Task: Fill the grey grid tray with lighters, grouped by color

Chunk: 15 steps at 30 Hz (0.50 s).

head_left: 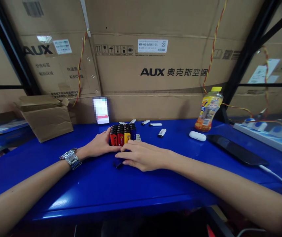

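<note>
Rows of lighters (pixel 120 138) in orange, red, yellow and dark blue stand upright in a tight block on the blue table. My left hand (pixel 102 142) is closed around the block's left side, its thumb along the front. In front of the block, the fingers of my right hand (pixel 143 156) are curled together. At their tips is a small dark blue lighter (pixel 118 163), low over the table and partly hidden and blurred. Several white lighters lie loose behind, one white lighter (pixel 162 132) nearest. A pale piece (pixel 138 137) shows beside the block.
A lit phone (pixel 101 110) leans against the large cardboard wall (pixel 121 75). An opened carton (pixel 47 120) stands left. To the right are a drink bottle (pixel 209 110), a white earbud case (pixel 197 136), a dark phone (pixel 236 149) on a cable and a power strip (pixel 267 138).
</note>
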Tool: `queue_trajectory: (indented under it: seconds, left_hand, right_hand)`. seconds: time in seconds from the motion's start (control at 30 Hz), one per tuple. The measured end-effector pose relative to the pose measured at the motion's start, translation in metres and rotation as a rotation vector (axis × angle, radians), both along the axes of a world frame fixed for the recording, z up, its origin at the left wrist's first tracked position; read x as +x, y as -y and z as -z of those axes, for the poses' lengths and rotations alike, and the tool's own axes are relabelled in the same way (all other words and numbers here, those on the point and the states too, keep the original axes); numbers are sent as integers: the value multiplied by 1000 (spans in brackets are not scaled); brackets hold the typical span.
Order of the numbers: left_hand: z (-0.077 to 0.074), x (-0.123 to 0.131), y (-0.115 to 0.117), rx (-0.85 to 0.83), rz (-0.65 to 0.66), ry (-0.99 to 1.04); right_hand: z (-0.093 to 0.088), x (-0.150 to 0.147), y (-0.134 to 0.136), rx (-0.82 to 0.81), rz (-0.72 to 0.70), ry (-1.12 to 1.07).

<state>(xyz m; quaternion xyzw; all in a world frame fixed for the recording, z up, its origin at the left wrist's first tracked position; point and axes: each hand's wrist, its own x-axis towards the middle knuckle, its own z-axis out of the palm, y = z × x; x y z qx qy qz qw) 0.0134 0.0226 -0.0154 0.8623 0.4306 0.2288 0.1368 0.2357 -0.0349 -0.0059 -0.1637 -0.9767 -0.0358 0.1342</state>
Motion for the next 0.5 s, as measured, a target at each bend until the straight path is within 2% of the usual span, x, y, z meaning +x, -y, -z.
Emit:
queue_trajectory:
  seconds: [0.17,0.23,0.37,0.5]
  left_hand:
    - [1,-1,-2,1,10,2]
    - [2,-1,-3,-9,8,4]
    - [3,-1,-4,-9,18,2]
    - [3,-2,-5,-16,11,-1]
  right_hand:
    - [-2,7,-3,-179,34,-80]
    - [-2,10,-8,-254,59,-247]
    - [-1,16,-22,-424,201,-681]
    - [5,24,-36,-525,291,-858]
